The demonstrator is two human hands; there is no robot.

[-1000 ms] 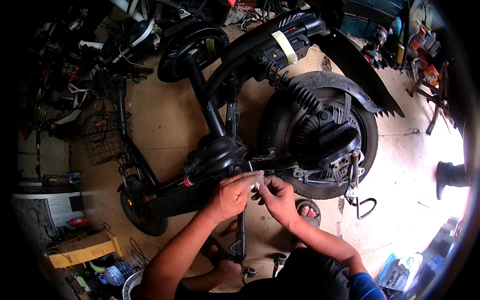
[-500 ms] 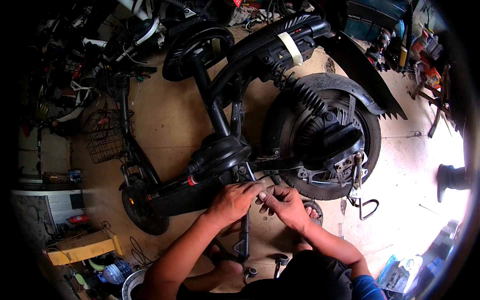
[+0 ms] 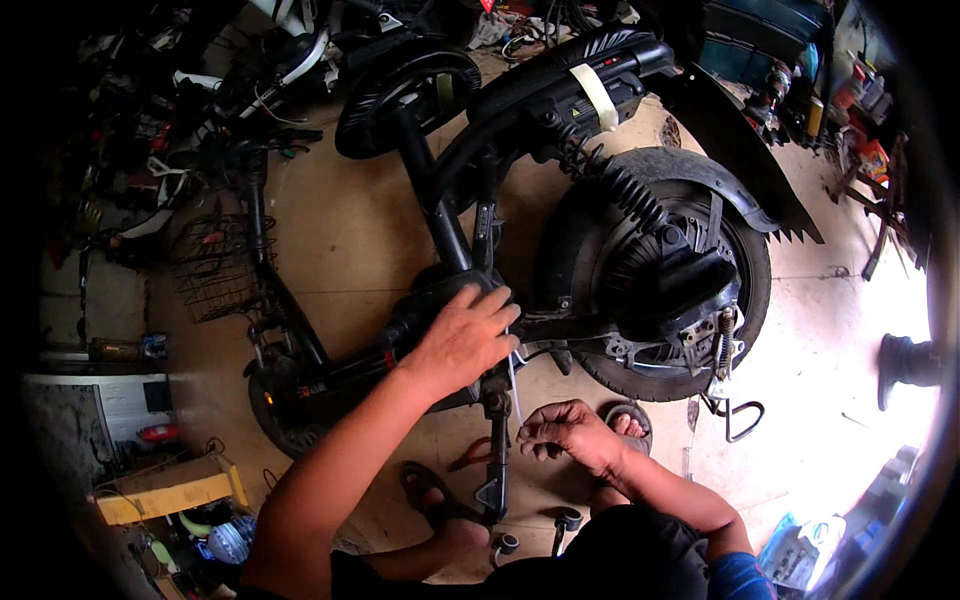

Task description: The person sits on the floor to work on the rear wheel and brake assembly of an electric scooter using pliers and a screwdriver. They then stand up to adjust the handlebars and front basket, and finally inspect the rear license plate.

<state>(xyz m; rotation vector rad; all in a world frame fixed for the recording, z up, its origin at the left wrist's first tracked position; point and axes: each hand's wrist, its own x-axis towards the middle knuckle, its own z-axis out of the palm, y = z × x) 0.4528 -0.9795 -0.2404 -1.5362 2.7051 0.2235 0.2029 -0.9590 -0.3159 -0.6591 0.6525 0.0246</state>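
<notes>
Your right hand (image 3: 567, 434) pinches the near end of a probably light, flexible white strip (image 3: 515, 385), left of the rear wheel (image 3: 618, 262), best held by that tip, while your left hand (image 3: 462, 342) hides its grip

Floor (image 3: 745, 480) lies open right of the right foot (image 3: 632, 427); the rear wheel (image 3: 618, 272) blocks forward.

Scooter frame (image 3: 445, 230): black, smooth, painted-metal look, some sheen. Coil spring (image 3: 632, 197): black, semi-gloss metal. Rear tyre (image 3: 563, 270): matt rubber. Mudguard (image 3: 665, 162): grey plastic-looking, dull, dusty. Basket (image 3: 215, 275): dark metal wire. Thin white strip (image 3: 516, 390): smooth, plastic-looking. Floor (image 3: 320, 230): smooth, slight gloss. Blue sleeve (image 3: 735, 575): matt cloth.
</notes>
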